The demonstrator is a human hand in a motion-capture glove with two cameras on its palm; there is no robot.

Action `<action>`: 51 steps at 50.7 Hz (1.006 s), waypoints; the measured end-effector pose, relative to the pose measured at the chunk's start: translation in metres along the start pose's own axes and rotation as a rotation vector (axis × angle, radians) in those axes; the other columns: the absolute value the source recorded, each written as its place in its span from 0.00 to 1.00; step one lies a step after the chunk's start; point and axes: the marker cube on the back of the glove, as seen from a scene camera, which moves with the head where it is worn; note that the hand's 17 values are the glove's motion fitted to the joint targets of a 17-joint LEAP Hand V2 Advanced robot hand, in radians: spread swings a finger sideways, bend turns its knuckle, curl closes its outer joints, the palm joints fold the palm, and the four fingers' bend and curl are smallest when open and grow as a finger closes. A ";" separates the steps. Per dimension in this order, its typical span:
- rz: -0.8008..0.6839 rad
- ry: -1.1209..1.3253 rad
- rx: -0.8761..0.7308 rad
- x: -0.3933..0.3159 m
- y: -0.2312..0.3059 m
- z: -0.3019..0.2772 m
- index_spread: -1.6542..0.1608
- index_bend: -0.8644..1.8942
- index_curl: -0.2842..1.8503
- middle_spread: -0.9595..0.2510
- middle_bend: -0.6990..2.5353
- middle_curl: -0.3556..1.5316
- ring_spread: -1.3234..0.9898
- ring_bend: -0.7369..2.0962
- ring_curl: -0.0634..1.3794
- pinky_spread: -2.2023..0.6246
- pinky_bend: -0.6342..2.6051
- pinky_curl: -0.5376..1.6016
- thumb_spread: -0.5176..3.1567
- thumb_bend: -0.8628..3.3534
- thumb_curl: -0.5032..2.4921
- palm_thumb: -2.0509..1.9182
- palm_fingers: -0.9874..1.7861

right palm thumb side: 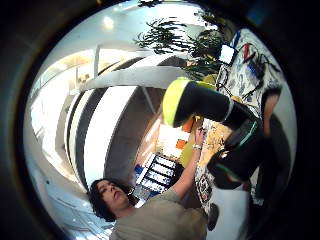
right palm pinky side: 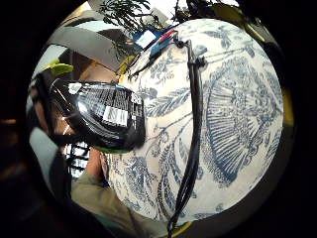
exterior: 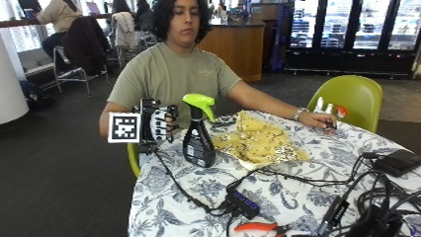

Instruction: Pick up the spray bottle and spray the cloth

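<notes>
A black spray bottle (exterior: 198, 140) with a lime-green trigger head stands upright on the table near its edge in front of the person. My gloved right hand (exterior: 160, 125) hovers just beside the bottle's neck, on the side away from the cloth. Its fingers are loosely bent and a small gap separates them from the bottle. A crumpled yellow cloth (exterior: 263, 140) lies on the table on the bottle's other side. The bottle's labelled body (right palm pinky side: 99, 116) sits close in the little finger side view, and its green head and black body (right palm thumb side: 200, 102) fill the thumb side view.
A blue floral tablecloth (exterior: 178, 192) covers the table. The person's bare hand (exterior: 320, 120) rests beyond the cloth. Black cables, a USB hub (exterior: 243, 202), a black box (exterior: 397, 161) and an orange-handled tool (exterior: 256, 228) lie at the front. A green chair (exterior: 349, 96) stands behind.
</notes>
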 end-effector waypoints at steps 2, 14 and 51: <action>0.039 -0.016 -0.033 -0.002 0.003 -0.004 0.75 0.50 0.32 0.67 0.39 0.46 0.49 0.55 0.39 0.75 0.43 0.50 0.40 0.22 0.34 0.78 0.89; 0.110 0.039 -0.050 -0.004 0.008 -0.003 0.77 0.51 0.37 0.64 0.45 0.53 0.49 0.61 0.47 0.73 0.48 0.56 0.43 0.22 0.36 0.77 0.76; 0.097 -0.044 -0.132 0.015 -0.094 0.108 0.76 0.35 0.24 0.79 0.29 0.39 0.53 0.49 0.31 0.82 0.36 0.43 0.39 0.20 0.31 0.72 0.47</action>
